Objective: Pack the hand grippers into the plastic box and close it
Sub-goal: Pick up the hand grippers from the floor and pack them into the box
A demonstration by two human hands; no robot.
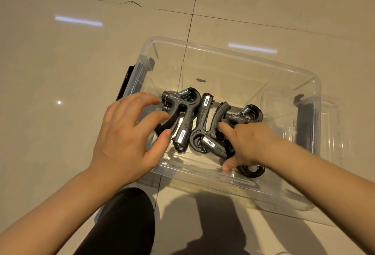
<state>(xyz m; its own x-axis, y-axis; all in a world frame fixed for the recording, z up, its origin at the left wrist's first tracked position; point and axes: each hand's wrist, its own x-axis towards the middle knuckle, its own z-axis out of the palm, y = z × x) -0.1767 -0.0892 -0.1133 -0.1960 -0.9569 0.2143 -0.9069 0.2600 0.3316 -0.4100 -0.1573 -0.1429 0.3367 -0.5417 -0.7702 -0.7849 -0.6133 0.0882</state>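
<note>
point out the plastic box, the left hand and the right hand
plastic box (pixel 239 54): head view, far rim.
left hand (pixel 121 139): head view, back of the hand.
right hand (pixel 249 143): head view, back of the hand.

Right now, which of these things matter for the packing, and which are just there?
Part of the job:
hand grippers, lying in the box
plastic box, open
left hand, fingers spread over the grippers
right hand, reaching among the grippers

Just there:
tiled floor
dark shoe

No lid is clearly visible.
</note>
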